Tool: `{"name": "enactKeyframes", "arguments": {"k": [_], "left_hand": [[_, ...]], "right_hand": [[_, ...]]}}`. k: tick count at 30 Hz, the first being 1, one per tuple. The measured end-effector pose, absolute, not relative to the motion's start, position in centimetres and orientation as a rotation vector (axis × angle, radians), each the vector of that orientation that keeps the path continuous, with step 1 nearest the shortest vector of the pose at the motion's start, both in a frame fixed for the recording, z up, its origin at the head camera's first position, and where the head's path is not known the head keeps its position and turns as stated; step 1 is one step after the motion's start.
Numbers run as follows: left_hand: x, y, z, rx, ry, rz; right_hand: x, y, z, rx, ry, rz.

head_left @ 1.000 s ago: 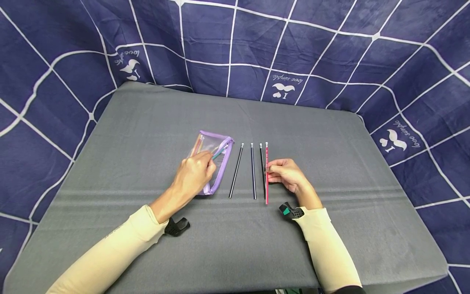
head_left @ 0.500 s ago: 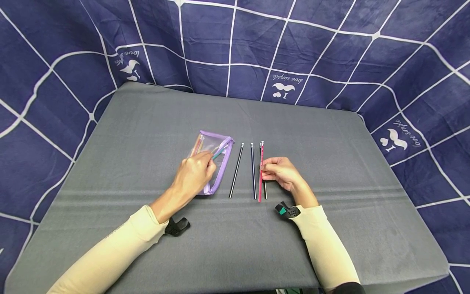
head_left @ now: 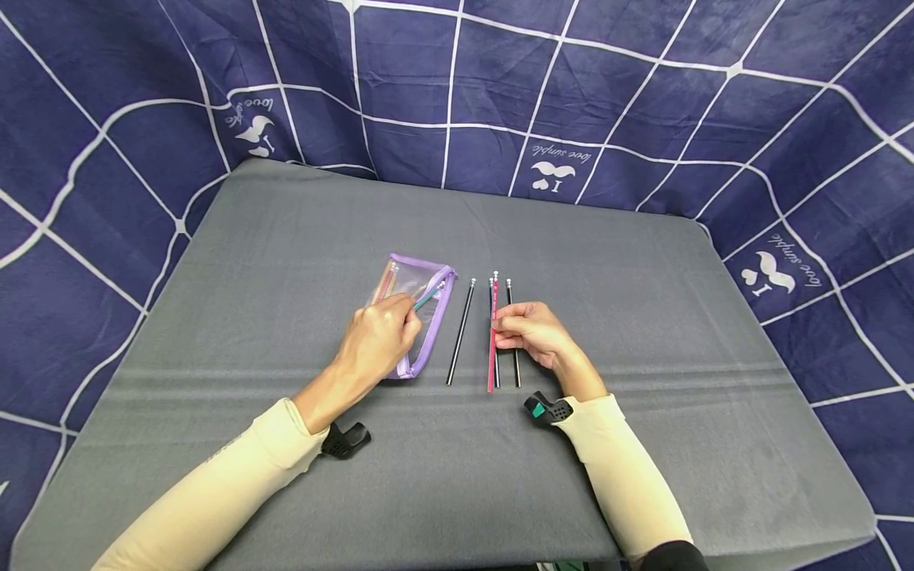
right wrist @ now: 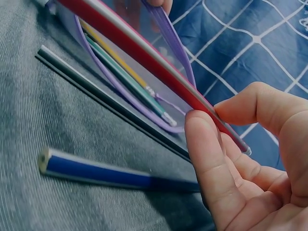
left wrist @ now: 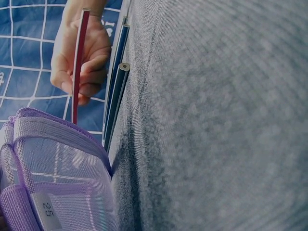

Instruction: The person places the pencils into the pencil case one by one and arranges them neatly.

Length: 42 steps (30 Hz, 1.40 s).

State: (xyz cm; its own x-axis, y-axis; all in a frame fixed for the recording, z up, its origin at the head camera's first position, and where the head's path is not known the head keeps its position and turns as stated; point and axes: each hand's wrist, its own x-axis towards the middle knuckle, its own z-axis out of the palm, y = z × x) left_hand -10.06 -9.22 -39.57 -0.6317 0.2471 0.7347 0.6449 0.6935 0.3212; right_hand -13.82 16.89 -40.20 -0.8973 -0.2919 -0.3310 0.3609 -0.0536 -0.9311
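Note:
My right hand (head_left: pixel 534 333) pinches a red pencil (right wrist: pixel 144 53) between thumb and fingers, its eraser end pointing away from me. In the head view the red pencil overlaps a blue pencil (right wrist: pixel 96 168) lying on the table. A clear mesh pencil case (left wrist: pixel 62 159) with purple edging lies left of the pencils. My left hand (head_left: pixel 382 333) grips its near side, and its mouth gapes to the right. Inside the case show a green pencil (right wrist: pixel 139 82) and a yellow pencil (right wrist: pixel 115 53). One black pencil (head_left: pixel 460 333) rests beside the case, another black pencil (head_left: pixel 517 369) under my right hand.
A grey cloth (head_left: pixel 286 238) covers the table, with creases running across it. Behind and at both sides hangs a dark blue curtain (head_left: pixel 400 71) with white grid lines. Each wrist wears a black camera mount (head_left: pixel 346 441).
My right hand has carried the red pencil leftward, from beside the right black pencil to over the blue one, toward the pencil case. My left hand and the case have stayed still.

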Motion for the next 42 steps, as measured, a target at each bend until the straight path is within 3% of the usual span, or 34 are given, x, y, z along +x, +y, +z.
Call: {"name": "enactKeyframes", "arguments": {"k": [42], "left_hand": [[-10.1, -9.3, -39.5, -0.663, -2.245, -0.763]], "right_hand": [[-14.0, 10.9, -40.3, 0.062, 1.755, -1.869]]}}
